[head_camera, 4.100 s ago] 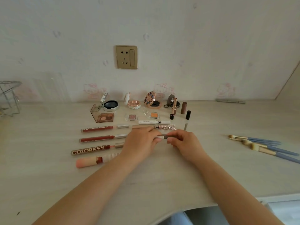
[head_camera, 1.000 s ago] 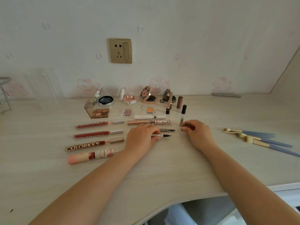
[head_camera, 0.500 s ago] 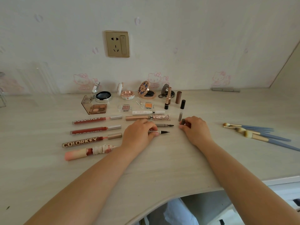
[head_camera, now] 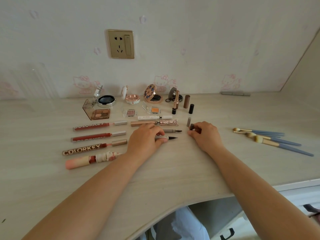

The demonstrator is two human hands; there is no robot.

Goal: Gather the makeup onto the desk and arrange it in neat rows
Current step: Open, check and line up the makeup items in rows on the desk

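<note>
Makeup lies in rows on the pale wooden desk (head_camera: 173,170). My left hand (head_camera: 144,139) pinches an uncapped eyeliner pen (head_camera: 170,138) that lies flat, its black tip pointing right. Just above it rests a brow pen (head_camera: 172,130) with a spoolie end. My right hand (head_camera: 205,134) holds a small dark cap (head_camera: 191,126) upright on the desk beside a grey cap (head_camera: 188,121). To the left lie three red lip gloss tubes (head_camera: 98,137) and a pink tube (head_camera: 91,159). Open compacts (head_camera: 105,99) and small palettes sit at the back.
Several blue-handled makeup brushes (head_camera: 270,140) lie at the right. A brass wall socket (head_camera: 121,43) is above the desk. Upright lipsticks (head_camera: 186,101) stand behind the caps. The curved front edge of the desk (head_camera: 181,204) runs below my arms.
The pen's cap has come off. My right hand carried it right and set it down by the grey cap, while my left hand keeps the uncapped pen on the desk.
</note>
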